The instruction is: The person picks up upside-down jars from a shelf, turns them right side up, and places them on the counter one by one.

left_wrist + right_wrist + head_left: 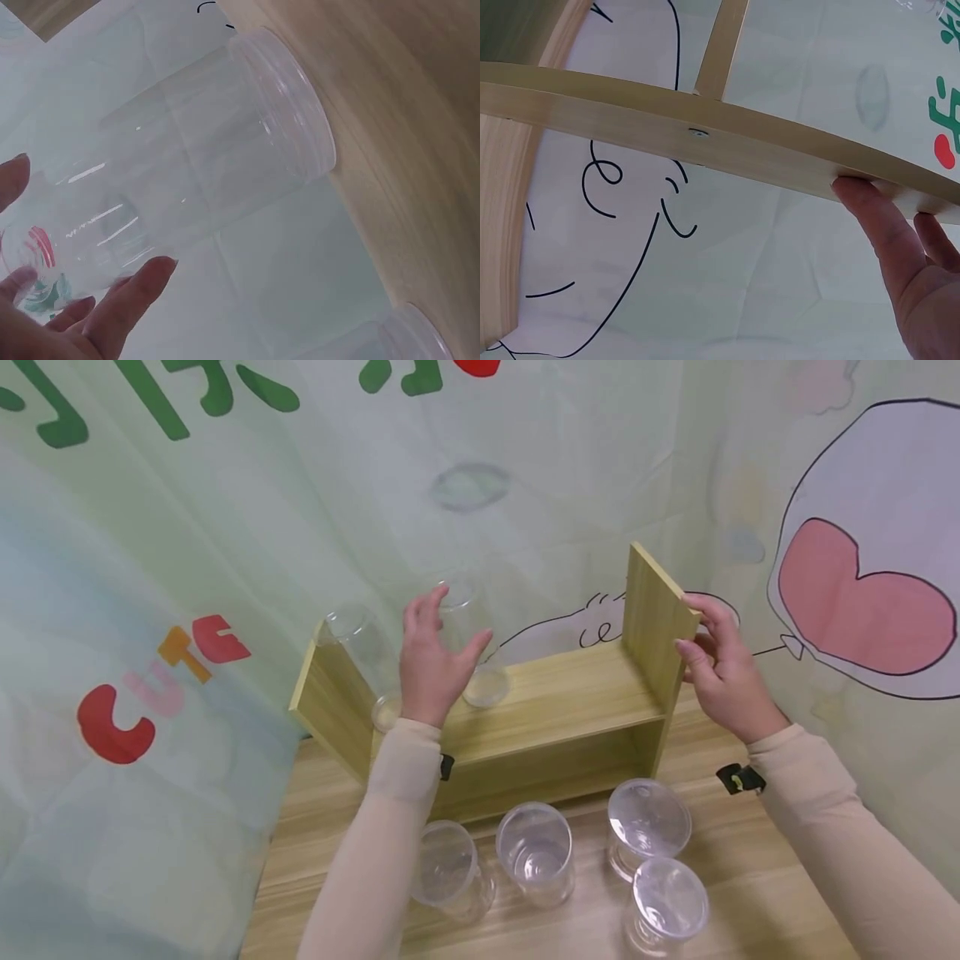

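My left hand [437,664] is at a tall clear plastic jar [487,685] standing on the upper board of a small wooden shelf [555,702]. Its thumb and fingers are spread loosely about the upper part of the jar. In the left wrist view, the jar's wide ridged end [289,109] rests on the wood, and fingertips overlap the clear wall [180,157]. My right hand [723,668] holds the front edge of the shelf's right side panel [656,627] near its top corner. From the right wrist, fingertips [855,191] touch that panel's face.
Another clear jar [386,710] stands at the shelf's left end, beside the left side panel [333,710]. Several clear jars, among them one [534,852] in the middle, stand on the wood-grain table [300,860] before the shelf. A printed curtain [562,485] hangs close behind.
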Demonstrator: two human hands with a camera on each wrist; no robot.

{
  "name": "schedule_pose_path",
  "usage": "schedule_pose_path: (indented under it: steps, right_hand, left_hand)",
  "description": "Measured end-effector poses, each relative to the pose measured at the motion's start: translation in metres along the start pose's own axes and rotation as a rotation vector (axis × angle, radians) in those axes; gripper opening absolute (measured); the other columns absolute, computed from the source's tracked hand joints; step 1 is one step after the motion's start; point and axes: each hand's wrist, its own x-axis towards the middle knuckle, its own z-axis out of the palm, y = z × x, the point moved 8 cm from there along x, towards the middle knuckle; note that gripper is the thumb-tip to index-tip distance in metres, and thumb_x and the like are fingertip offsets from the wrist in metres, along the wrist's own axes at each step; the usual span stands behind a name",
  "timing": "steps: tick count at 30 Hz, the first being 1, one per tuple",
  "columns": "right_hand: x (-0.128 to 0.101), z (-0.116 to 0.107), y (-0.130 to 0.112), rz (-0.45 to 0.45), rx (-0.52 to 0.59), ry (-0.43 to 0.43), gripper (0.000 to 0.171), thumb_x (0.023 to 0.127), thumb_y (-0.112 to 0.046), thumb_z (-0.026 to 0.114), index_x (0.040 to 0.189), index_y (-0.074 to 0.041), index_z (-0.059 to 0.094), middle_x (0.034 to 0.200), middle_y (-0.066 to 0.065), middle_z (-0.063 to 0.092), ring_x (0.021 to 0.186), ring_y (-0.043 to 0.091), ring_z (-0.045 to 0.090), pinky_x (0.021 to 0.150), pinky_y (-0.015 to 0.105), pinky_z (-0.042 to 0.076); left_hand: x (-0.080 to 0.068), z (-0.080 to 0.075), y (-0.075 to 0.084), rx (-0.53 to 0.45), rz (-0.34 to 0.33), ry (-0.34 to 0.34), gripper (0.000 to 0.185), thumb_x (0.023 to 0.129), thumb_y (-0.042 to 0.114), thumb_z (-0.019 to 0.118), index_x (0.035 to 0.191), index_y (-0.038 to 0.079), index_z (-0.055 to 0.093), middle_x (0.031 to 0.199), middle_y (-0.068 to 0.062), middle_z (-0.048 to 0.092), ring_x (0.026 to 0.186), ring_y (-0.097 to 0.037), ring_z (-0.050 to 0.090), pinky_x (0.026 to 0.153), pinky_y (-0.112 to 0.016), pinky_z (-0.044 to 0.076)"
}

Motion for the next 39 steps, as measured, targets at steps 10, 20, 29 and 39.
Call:
schedule_pose_path:
  steps: [10,20,29,39]
  right_hand:
    - [0.0,0.002,0.0,0.038,0.01,-0.002,0.051,0.103,0.0,0.042,0.151,-0.011,0.028,0.134,0.021,0.047,0.115,0.046,0.051,0.071,0.014,0.051]
    - [-0.002,0.004,0.0,0.07,0.0,-0.013,0.053,0.104,-0.003,0.043,0.153,-0.014,0.025,0.14,0.023,0.044,0.12,0.049,0.048,0.074,0.019,0.051]
    - [0.0,0.005,-0.002,0.076,0.014,-0.007,0.053,0.104,-0.003,0.041,0.153,-0.014,0.025,0.14,0.022,0.042,0.117,0.045,0.05,0.071,0.015,0.052]
    - [-0.003,0.008,-0.002,0.11,-0.022,0.011,0.051,0.105,-0.007,0.04,0.154,-0.016,0.025,0.138,0.022,0.043,0.115,0.034,0.053,0.071,0.017,0.053]
  left_hand:
    - [-0.008,-0.007,0.003,-0.035,0.014,0.067,0.074,0.08,0.028,0.084,0.141,0.012,0.047,0.136,-0.009,0.046,0.105,-0.027,0.058,0.077,-0.042,0.053]
    - [-0.022,-0.016,0.0,-0.16,0.046,0.115,0.083,0.077,0.024,0.086,0.144,0.012,0.04,0.137,-0.008,0.045,0.1,-0.026,0.057,0.081,-0.04,0.05]
    - [-0.035,-0.026,-0.004,-0.249,0.014,0.125,0.079,0.079,0.021,0.085,0.145,0.014,0.042,0.134,-0.009,0.045,0.101,-0.022,0.053,0.059,-0.034,0.054]
    - [-0.054,-0.035,-0.004,-0.36,-0.002,0.165,0.084,0.075,0.017,0.086,0.146,0.015,0.041,0.138,-0.008,0.042,0.108,-0.024,0.048,0.06,-0.036,0.056]
